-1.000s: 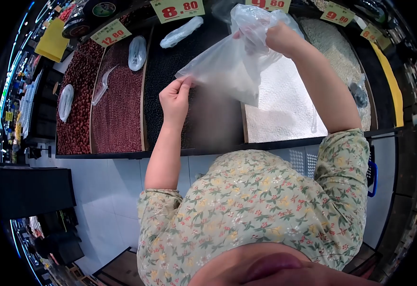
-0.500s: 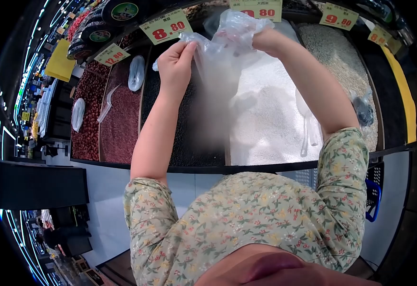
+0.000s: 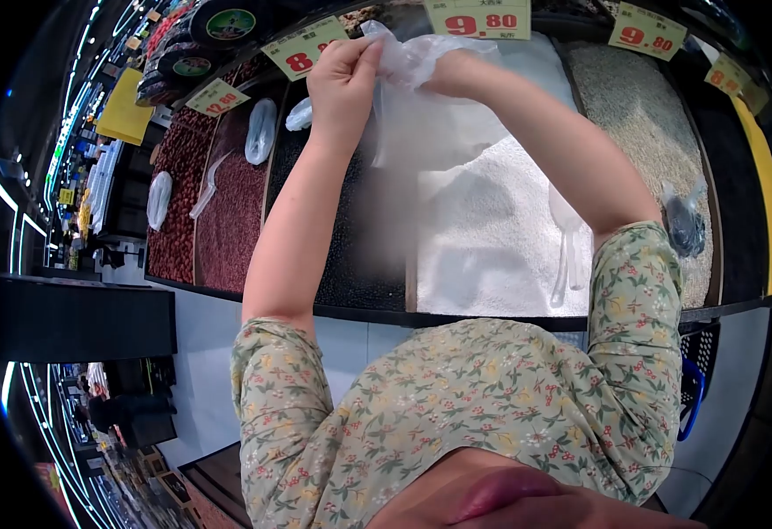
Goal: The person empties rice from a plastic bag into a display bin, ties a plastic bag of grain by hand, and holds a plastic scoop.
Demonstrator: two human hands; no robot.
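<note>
My left hand [image 3: 342, 79] is closed, pinching the edge of a thin clear plastic bag [image 3: 399, 55] between thumb and fingers. My right hand [image 3: 453, 74] is at the bag's other side, with its fingers hidden by the film. I cannot tell whether they grip it. The bag hangs over the border of a bin of black grains [image 3: 333, 256] and a bin of white grains [image 3: 469, 273]; a blurred patch hides part of this area. A clear plastic scoop [image 3: 569, 256] lies on the white grains, near my right forearm.
On the left are bins of dark red beans [image 3: 170, 238] and reddish grains [image 3: 236, 229], with wrapped clear bags [image 3: 261, 130] on them. A bin of pale grains [image 3: 637, 132] holds a dark bagged item [image 3: 686, 225]. Price cards [image 3: 477, 19] line the back.
My right hand has moved left, closer to my left hand, and its fingers have gone behind the bag's film. The bag looks less bunched. The view has shifted slightly.
</note>
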